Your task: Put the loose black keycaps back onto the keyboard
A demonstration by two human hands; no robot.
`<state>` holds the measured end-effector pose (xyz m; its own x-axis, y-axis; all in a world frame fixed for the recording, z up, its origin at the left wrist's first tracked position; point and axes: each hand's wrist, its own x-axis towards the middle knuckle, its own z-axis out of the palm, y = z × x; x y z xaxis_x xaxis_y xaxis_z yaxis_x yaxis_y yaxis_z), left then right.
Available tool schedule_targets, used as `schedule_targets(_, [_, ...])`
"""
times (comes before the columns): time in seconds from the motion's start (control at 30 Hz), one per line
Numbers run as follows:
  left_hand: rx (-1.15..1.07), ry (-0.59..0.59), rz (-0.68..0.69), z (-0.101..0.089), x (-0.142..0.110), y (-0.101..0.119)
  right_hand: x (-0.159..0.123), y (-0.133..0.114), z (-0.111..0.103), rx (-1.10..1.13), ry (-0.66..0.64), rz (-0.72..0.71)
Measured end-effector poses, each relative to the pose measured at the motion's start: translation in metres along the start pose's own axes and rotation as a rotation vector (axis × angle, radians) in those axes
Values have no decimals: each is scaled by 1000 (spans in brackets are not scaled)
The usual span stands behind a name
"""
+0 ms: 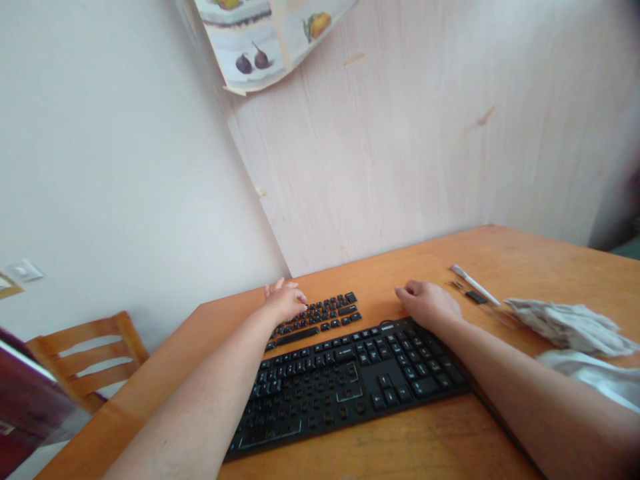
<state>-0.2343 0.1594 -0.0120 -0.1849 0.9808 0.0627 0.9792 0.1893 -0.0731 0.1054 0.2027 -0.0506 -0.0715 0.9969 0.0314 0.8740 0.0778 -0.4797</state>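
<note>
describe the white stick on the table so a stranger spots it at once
On the wooden table, look right of the right hand. A slim white stick lies slanted there, longer and paler than the small black piece beside it.

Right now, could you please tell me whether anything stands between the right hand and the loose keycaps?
Nothing visible does: only tabletop lies between the right hand and the loose keycaps.

Head cam, worn on head, 1st-person POV.
Looks fwd & down over forearms; desk (380, 433) close, wall (150, 133) behind.
</note>
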Motion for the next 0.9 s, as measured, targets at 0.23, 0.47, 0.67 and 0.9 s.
schedule_targets(0.23, [-19, -3, -2, 4, 5, 1, 1, 0, 0, -3, 4, 0])
schedule_targets(0.47, [-24, 33, -9, -1, -1, 2, 1, -1, -2, -8, -8, 2])
schedule_targets(0.67, [-36, 120, 17, -26, -34, 1, 0, 0, -3, -2, -4, -12])
schedule_targets(0.9, [-72, 151, 86, -45, -108, 0, 0, 0, -3, -12, -12, -8])
